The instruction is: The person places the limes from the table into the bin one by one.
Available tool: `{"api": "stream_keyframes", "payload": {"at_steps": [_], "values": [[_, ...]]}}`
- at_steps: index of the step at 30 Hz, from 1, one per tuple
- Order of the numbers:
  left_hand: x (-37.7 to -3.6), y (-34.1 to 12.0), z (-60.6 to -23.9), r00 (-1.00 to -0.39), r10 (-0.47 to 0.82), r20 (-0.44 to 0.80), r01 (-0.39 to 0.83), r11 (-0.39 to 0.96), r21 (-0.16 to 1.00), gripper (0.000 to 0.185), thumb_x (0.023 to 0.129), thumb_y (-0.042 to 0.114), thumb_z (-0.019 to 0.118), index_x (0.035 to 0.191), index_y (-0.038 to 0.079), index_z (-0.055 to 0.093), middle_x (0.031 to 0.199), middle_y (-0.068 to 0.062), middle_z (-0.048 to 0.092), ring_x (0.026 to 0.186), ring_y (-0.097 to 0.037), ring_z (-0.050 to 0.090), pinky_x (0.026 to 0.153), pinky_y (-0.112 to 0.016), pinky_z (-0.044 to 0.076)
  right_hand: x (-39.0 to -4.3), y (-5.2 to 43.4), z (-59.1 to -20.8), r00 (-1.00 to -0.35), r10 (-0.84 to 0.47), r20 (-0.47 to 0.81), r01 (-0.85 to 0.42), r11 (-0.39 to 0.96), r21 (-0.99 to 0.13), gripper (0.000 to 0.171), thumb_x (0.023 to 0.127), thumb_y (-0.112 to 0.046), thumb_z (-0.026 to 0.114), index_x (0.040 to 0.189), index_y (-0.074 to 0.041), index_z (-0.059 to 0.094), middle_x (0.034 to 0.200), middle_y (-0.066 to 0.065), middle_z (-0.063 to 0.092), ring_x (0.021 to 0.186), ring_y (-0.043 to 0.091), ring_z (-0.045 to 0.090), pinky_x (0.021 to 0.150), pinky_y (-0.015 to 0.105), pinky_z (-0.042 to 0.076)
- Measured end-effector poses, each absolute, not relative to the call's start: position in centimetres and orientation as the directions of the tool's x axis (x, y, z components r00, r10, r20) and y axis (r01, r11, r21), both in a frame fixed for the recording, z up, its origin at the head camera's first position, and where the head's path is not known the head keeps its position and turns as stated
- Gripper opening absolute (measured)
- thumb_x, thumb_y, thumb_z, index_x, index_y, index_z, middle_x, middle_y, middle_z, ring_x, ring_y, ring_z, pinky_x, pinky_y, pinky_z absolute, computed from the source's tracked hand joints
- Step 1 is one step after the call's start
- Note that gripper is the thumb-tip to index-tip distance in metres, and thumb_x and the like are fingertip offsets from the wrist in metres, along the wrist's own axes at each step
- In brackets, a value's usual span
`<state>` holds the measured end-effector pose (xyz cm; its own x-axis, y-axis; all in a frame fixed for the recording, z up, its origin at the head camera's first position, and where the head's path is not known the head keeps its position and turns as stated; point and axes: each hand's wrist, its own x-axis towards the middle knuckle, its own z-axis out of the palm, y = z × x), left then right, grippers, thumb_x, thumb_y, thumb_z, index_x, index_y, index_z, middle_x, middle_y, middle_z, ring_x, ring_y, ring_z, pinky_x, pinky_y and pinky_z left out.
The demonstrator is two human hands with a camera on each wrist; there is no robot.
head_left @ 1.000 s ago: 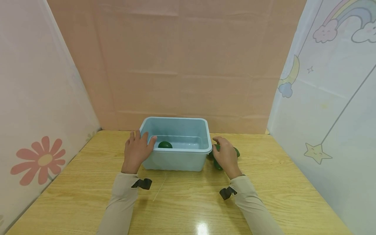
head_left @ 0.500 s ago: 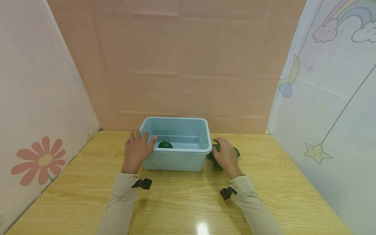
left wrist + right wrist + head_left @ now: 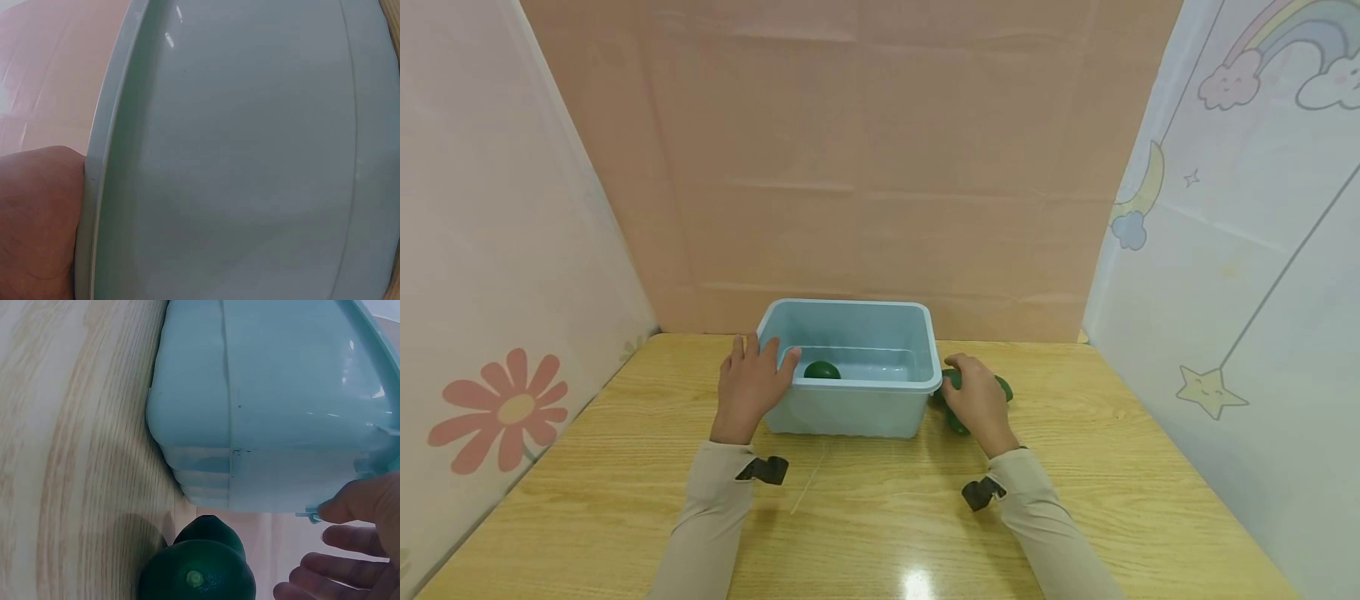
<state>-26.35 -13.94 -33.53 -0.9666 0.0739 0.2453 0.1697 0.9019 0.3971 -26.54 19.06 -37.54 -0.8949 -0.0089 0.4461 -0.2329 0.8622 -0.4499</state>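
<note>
**Hands at a light-blue plastic bin on a wooden bench**

Left hand point(image 3: 749, 387) rests with straight fingers against the left wall and rim of the light-blue bin point(image 3: 850, 410). One green avocado point(image 3: 822, 370) lies inside, near-left. Just right of the bin, the right hand point(image 3: 977, 398) hovers over loose avocados point(image 3: 197, 579) on the bench point(image 3: 880, 517), fingers loosely curved, gripping nothing.
</note>
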Motion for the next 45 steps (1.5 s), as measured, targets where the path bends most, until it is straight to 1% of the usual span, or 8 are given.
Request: {"api": "stream_keyframes", "payload": {"at_steps": [3, 8, 16, 28, 37, 45], "values": [[-26.44, -13.96, -33.62, -0.966, 0.072, 0.249, 0.169, 0.903, 0.395, 0.064, 0.108, 0.044, 0.034, 0.149, -0.004, 0.041, 0.157, -0.037, 0.017, 0.146, -0.056, 0.006, 0.113, -0.068, 0.018, -26.59, 19.05, -37.52, -0.9, -0.003, 0.435, -0.22, 0.865, -0.45, 0.035, 0.094, -0.016, 0.069, 0.126, -0.002, 0.066, 0.121, 0.021, 0.066, 0.099, 0.036, 0.068, 0.07, 0.049, 0.057], [-26.57, -13.97, -33.75, -0.965, 0.072, 0.253, 0.171, 0.904, 0.393, 0.063, 0.108, 0.044, 0.035, 0.148, -0.003, 0.042, 0.157, -0.037, 0.018, 0.146, -0.056, 0.006, 0.112, -0.068, 0.019, -26.73, 19.06, -37.52, -0.909, 0.007, 0.416, -0.197, 0.874, -0.445, 0.037, 0.093, -0.019, 0.071, 0.126, -0.002, 0.066, 0.121, 0.02, 0.067, 0.103, 0.037, 0.066, 0.078, 0.053, 0.056], [-26.53, -13.96, -33.74, -0.963, 0.077, 0.257, 0.176, 0.904, 0.391, 0.063, 0.108, 0.044, 0.035, 0.148, -0.004, 0.042, 0.156, -0.038, 0.018, 0.145, -0.057, 0.006, 0.112, -0.069, 0.019, -26.73, 19.18, -37.55, -0.923, 0.015, 0.385, -0.177, 0.871, -0.458, 0.038, 0.093, -0.018, 0.071, 0.126, -0.001, 0.065, 0.122, 0.02, 0.066, 0.105, 0.037, 0.066, 0.08, 0.054, 0.056], [-26.58, -13.96, -33.75, -0.963, 0.074, 0.258, 0.174, 0.904, 0.391, 0.063, 0.108, 0.045, 0.034, 0.148, -0.003, 0.042, 0.156, -0.037, 0.019, 0.145, -0.056, 0.007, 0.112, -0.069, 0.019, -26.76, 19.37, -37.51, -0.944, 0.004, 0.33, -0.158, 0.872, -0.463, 0.039, 0.092, -0.019, 0.071, 0.126, 0.0, 0.064, 0.117, 0.02, 0.068, 0.098, 0.035, 0.068, 0.074, 0.052, 0.057], [-26.53, -13.95, -33.78, -0.965, 0.074, 0.252, 0.172, 0.902, 0.396, 0.063, 0.108, 0.044, 0.035, 0.148, -0.003, 0.042, 0.156, -0.038, 0.019, 0.145, -0.057, 0.005, 0.112, -0.069, 0.018, -26.81, 19.4, -37.7, -0.949, 0.002, 0.317, -0.153, 0.873, -0.464, 0.038, 0.093, -0.019, 0.071, 0.125, 0.0, 0.065, 0.116, 0.019, 0.069, 0.097, 0.034, 0.068, 0.074, 0.051, 0.057], [-26.57, -13.94, -33.75, -0.966, 0.073, 0.247, 0.17, 0.902, 0.396, 0.063, 0.108, 0.044, 0.034, 0.149, -0.004, 0.041, 0.157, -0.038, 0.018, 0.146, -0.056, 0.004, 0.112, -0.069, 0.018, -26.91, 19.58, -37.65, -0.956, 0.013, 0.294, -0.129, 0.88, -0.457, 0.037, 0.092, -0.019, 0.071, 0.123, 0.0, 0.066, 0.109, 0.017, 0.07, 0.089, 0.031, 0.069, 0.067, 0.048, 0.056]]}}
